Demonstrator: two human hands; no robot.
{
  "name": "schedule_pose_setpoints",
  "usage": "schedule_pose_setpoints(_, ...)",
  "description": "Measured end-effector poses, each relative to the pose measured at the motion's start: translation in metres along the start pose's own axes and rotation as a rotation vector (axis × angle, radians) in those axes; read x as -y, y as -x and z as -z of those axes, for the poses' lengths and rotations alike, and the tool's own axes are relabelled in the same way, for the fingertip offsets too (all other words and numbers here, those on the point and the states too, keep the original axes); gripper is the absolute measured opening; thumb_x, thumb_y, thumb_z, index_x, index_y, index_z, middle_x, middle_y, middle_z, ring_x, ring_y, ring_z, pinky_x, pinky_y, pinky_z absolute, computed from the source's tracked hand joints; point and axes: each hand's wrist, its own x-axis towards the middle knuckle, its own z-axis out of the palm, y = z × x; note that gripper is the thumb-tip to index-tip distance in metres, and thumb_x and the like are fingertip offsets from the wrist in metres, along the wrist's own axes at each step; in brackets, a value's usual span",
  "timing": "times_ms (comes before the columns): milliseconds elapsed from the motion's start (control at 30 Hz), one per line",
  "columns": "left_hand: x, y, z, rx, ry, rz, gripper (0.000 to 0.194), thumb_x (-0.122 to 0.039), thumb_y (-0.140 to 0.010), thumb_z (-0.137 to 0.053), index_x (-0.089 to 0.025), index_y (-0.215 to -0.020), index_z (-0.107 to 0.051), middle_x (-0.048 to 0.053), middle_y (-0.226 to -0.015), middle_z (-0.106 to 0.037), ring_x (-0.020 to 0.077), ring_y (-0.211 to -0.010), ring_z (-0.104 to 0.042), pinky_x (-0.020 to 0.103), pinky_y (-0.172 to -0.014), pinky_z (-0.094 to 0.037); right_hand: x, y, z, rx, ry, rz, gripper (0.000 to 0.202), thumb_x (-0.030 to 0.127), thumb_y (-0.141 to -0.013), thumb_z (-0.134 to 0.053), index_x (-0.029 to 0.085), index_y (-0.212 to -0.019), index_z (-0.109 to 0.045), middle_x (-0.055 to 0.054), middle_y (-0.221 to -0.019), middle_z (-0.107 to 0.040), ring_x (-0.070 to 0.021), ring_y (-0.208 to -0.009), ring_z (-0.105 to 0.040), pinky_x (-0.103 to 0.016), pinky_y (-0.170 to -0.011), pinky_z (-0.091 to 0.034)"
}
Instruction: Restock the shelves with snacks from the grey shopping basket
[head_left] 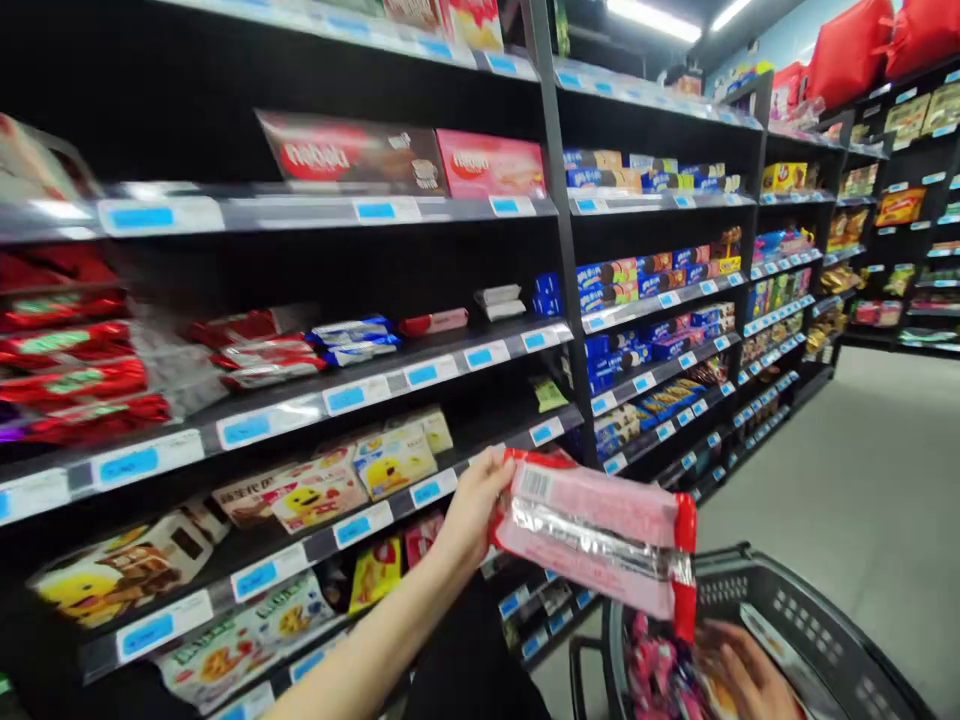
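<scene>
Pink packet (592, 530) pinched in left grip (482, 500); right grip (750, 675) unclear; boxes (491, 168) read "nabati".

two hands (480, 505) (750, 668), one pink package (592, 530), one basket (814, 625).

We are observing a shop: dark racks (561, 200) are lining the left and far right, bearing packaged snacks (491, 165); price labels (376, 211) are running along their edges; a shopping basket (825, 620) is showing at near right.
</scene>
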Motion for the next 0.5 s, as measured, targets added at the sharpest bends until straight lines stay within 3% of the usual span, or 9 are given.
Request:
schedule_pose_setpoints(67, 0.062, 0.033, 0.0, 0.006, 0.091, 0.189, 0.039, -0.044, -0.06, -0.071, -0.019, -0.057, -0.041, -0.006, -0.051, -0.038, 0.0056, -0.041, -0.031, 0.018, -0.04, -0.022, 0.007, 0.016, 0.007, 0.114, -0.221, 0.016, 0.047, 0.063, -0.063, -0.064, 0.032, -0.098, -0.062, -0.01, -0.107, -0.063, -0.0334, -0.097, -0.06, -0.051, -0.081, -0.05)
schedule_pose_setpoints(133, 0.118, 0.059, 0.001, -0.018, 0.138, 0.303, 0.04, -0.044, -0.059, -0.072, -0.018, -0.057, -0.042, -0.006, -0.051, -0.04, 0.0055, -0.042, -0.033, 0.018, -0.042, -0.024, 0.015, 0.03, 0.007, 0.197, -0.37, 0.078, 0.058, 0.067, -0.07, -0.053, 0.032, -0.116, -0.053, -0.012, -0.129, -0.05, -0.0345, -0.109, -0.053, -0.054, -0.086, -0.046)
schedule_pose_setpoints(233, 0.185, 0.083, 0.006, -0.085, 0.164, 0.394, 0.042, -0.045, -0.056, -0.074, -0.017, -0.055, -0.042, -0.007, -0.049, -0.038, 0.0049, -0.043, -0.033, 0.017, -0.043, -0.024, 0.013, 0.04, -0.001, 0.282, -0.262, 0.028, 0.053, 0.046, -0.07, -0.067, 0.029, -0.118, -0.053, -0.012, -0.133, -0.046, -0.032, -0.117, -0.047, -0.049, -0.094, -0.041)
schedule_pose_setpoints(300, 0.216, 0.091, 0.011, -0.111, 0.188, 0.454, 0.045, -0.045, -0.054, -0.074, -0.016, -0.054, -0.04, -0.007, -0.047, -0.037, 0.004, -0.043, -0.032, 0.016, -0.043, -0.024, -0.001, 0.041, -0.005, 0.307, -0.151, -0.026, 0.051, 0.037, -0.066, -0.073, 0.027, -0.114, -0.057, -0.012, -0.126, -0.053, -0.0311, -0.113, -0.051, -0.048, -0.093, -0.041)
schedule_pose_setpoints(367, 0.237, 0.095, 0.019, -0.113, 0.215, 0.53, 0.046, -0.044, -0.052, -0.075, -0.017, -0.057, -0.04, -0.008, -0.046, -0.038, 0.0033, -0.041, -0.032, 0.015, -0.043, -0.024, -0.017, 0.039, -0.007, 0.287, -0.033, -0.027, 0.046, 0.038, -0.063, -0.075, 0.023, -0.105, -0.064, -0.012, -0.12, -0.056, -0.0315, -0.113, -0.05, -0.047, -0.093, -0.042)
schedule_pose_setpoints(500, 0.261, 0.101, 0.035, -0.07, 0.293, 0.663, 0.049, -0.037, -0.051, -0.077, -0.022, -0.083, -0.043, -0.007, -0.058, -0.051, 0.006, -0.041, -0.043, 0.015, -0.041, -0.03, -0.036, 0.036, -0.007, 0.283, 0.096, -0.002, 0.045, 0.041, -0.058, -0.076, 0.022, -0.098, -0.069, -0.013, -0.123, -0.054, -0.0315, -0.115, -0.049, -0.045, -0.092, -0.043)
